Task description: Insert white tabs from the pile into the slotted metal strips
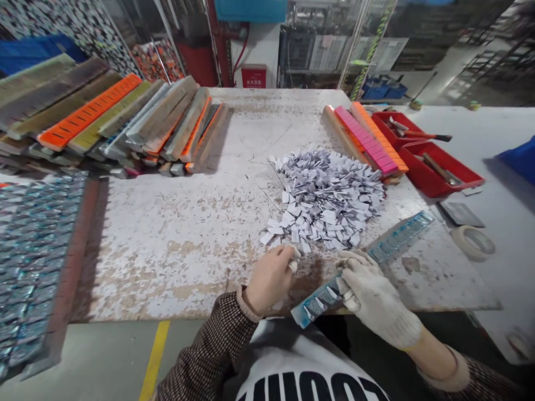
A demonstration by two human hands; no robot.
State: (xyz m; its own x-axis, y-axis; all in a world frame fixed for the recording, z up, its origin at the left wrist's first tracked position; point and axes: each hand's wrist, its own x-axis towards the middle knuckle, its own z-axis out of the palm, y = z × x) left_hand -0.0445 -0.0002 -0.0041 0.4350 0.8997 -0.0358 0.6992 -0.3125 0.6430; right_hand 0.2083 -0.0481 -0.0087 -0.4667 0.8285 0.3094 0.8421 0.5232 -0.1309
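My left hand [271, 279], mostly bare with white wrapping on its fingertips, is closed in a pinch at the near edge of a pile of small white pieces [330, 195]. What lies between those fingers is too small to make out. My right hand [370, 292] wears a white knit glove and curls over the middle of a long bluish slotted strip [397, 236]. Its fingertips touch the strip and hide what they pinch. Several white pieces stand up in the slots at the strip's near end, which overhangs the table edge.
Stacked bars, grey, olive and orange [92, 111], lie at the back left. A tray of blue-grey filled strips [37, 250] stands at the left edge. Pink and orange bars [368, 136], red bins [443, 167] with tools and a tape roll [473, 243] are to the right.
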